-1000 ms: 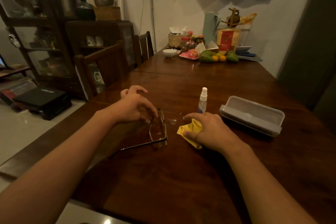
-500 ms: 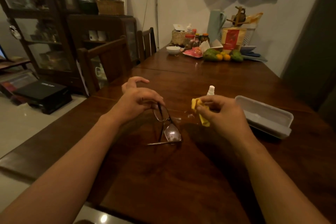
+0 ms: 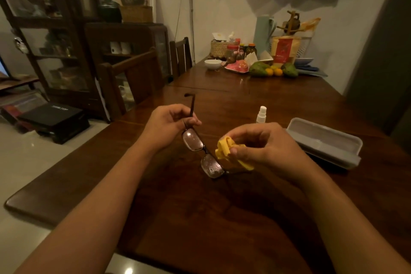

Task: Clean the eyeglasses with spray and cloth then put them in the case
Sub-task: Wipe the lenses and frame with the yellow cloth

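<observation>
Two hands: both raised over the dark polished wooden table (image 3: 222, 218), both busy
Left hand (image 3: 169, 125): fingers curled, pinching the dark thin-framed eyeglasses (image 3: 201, 150) at the near temple, by the hinge; the temple arm sticks up past the knuckles (tip hooked at the top)
Right hand (image 3: 264, 143): fingers closed on a bunched yellow microfibre cloth (image 3: 224, 150), thumb and fingertips pressed into the folds
Glasses position: in the air above the table, not resting on it, between the two hands
Glasses long axis: frame front runs diagonally, upper left lens near the left hand, lower lens down and to the right toward the wearer
Key relation: cloth lies just to the right of the bridge and the lower lens, very near or touching the frame (contact cannot be told); right hand is the nearer one to the lower lens
Lower lens: looks spotted, probably spray droplets (a guess)
Likely step: wiping about to start, cloth moving left onto the lower lens while the left hand steadies
Small white spray bottle (image 3: 261, 114): upright on the table, behind the right hand, apart from it
Grey translucent plastic glasses case (image 3: 324, 142): lies on the table right of the right hand; open or closed cannot be told
Risk: one-temple hold lets the frame swivel under wiping pressure
</observation>
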